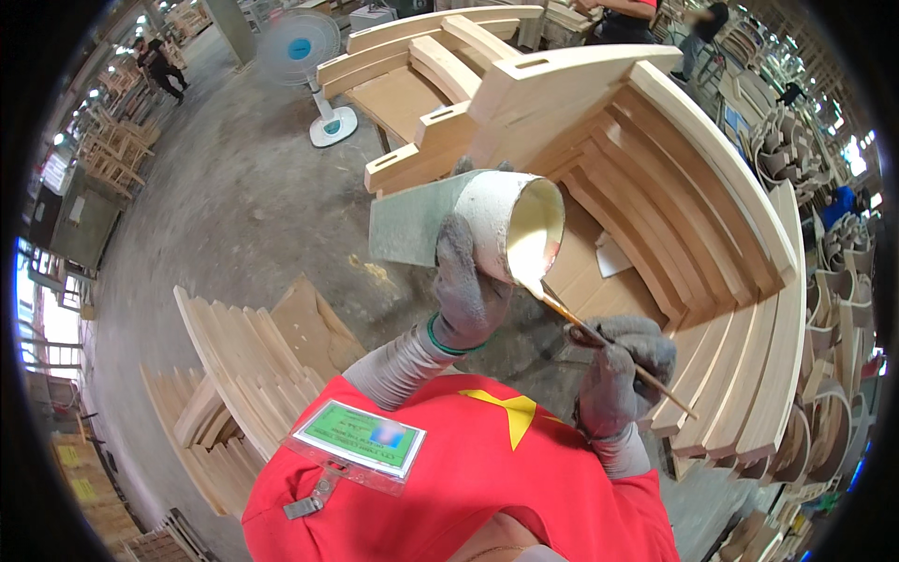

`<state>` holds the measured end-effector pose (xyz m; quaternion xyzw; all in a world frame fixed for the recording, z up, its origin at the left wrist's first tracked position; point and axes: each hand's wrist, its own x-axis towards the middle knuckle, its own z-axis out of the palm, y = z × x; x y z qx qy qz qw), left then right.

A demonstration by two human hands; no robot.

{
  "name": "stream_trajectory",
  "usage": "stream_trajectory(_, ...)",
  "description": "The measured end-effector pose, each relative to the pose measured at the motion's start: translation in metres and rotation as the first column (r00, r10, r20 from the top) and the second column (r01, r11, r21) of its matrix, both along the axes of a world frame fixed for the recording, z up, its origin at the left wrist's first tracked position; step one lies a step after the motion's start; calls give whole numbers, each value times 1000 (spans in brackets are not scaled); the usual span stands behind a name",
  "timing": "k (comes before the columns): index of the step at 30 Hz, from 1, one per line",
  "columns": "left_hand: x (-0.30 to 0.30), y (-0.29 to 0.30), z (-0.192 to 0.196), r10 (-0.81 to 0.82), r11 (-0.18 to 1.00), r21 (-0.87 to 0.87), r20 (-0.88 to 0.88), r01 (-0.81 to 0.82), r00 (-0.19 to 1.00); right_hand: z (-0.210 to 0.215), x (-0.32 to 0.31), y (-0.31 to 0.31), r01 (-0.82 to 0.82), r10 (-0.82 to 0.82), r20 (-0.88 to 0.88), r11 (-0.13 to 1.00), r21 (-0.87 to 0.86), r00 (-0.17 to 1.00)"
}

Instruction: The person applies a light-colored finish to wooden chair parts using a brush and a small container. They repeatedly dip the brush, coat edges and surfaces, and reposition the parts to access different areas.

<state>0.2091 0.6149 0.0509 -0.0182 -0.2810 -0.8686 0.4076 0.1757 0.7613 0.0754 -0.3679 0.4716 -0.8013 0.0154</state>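
My left hand (465,286), in a grey glove, grips a white glue-crusted cup (513,225) tilted on its side, with pale creamy glue inside. My right hand (623,370), also gloved, pinches a thin wooden-handled brush (613,347) whose tip rests at the cup's lower lip, in the glue. Both hands hover in front of my chest over a stack of curved pale wooden chair parts (698,215). A flat grey-green board (407,225) shows just behind the cup, to its left.
More wooden slats (243,365) are piled on the concrete floor at lower left. A standing fan (304,56) is at the back. Bent wooden pieces (829,281) stack along the right. Other people stand at the far top and top left.
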Motion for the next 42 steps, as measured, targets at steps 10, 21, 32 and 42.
stream_trajectory(10,14,-41,10,-275,913,288,-84,288,958,82,-70,-68,-234,157,227,900,368,961)
stream_trajectory(21,41,-85,26,-212,933,310,60,184,975,170,-177,-164,-146,268,-151,824,547,951)
stream_trajectory(32,68,-114,5,-143,898,430,76,97,987,158,-183,-176,-230,328,-101,819,526,939)
stream_trajectory(42,61,-112,9,-115,914,400,91,69,989,166,-201,-170,-125,256,-177,836,535,950)
